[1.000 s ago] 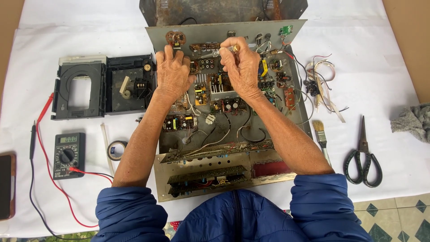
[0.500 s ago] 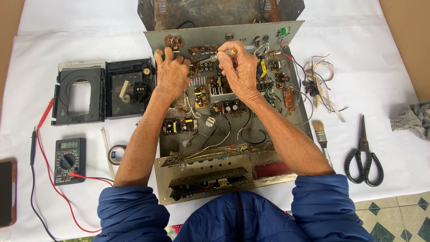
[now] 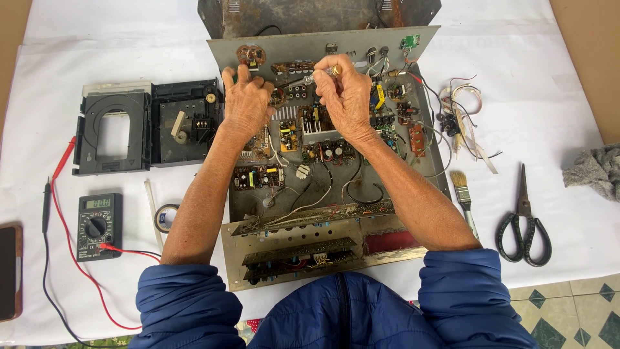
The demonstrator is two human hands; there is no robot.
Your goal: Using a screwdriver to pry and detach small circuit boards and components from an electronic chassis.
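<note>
- An opened metal chassis point(image 3: 336, 48) lies in the middle of the white cloth point(image 3: 536, 77), its lid off, and it is packed with circuit boards, capacitors and loose wires.
- Inside it, small green and yellow boards point(image 3: 258, 176) sit toward the left, a heat-sinked board point(image 3: 310, 123) in the middle, and more parts crowd the right wall.
- At its near edge a long front-panel board point(image 3: 300, 253) tilts outward, with a red strip point(image 3: 391, 241) beside it on the right.
- The left hand point(image 3: 245, 106) rests palm-down on the far-left boards inside the chassis, fingers curled onto the parts; I cannot tell whether it pinches anything.
- The right hand point(image 3: 345, 97) hovers over the far middle of the chassis, thumb and fingers pinched shut on a small glass bulb-like part point(image 3: 323, 74) with a brass-coloured end.
- That part is held just above the far boards, between the two hands.
- Left of the chassis, an open black disc-drive tray point(image 3: 145, 126) holds its mechanism and a small motor block.
- Nearer on the left lies a multimeter point(image 3: 99, 225) with red and black leads point(image 3: 61, 207), a roll of tape point(image 3: 166, 216) just beside it, and a phone point(image 3: 10, 271) at the edge.
- On the right are a wire bundle point(image 3: 462, 123), a paintbrush point(image 3: 464, 197), scissors point(image 3: 524, 223) and a grey rag point(image 3: 597, 169).
</note>
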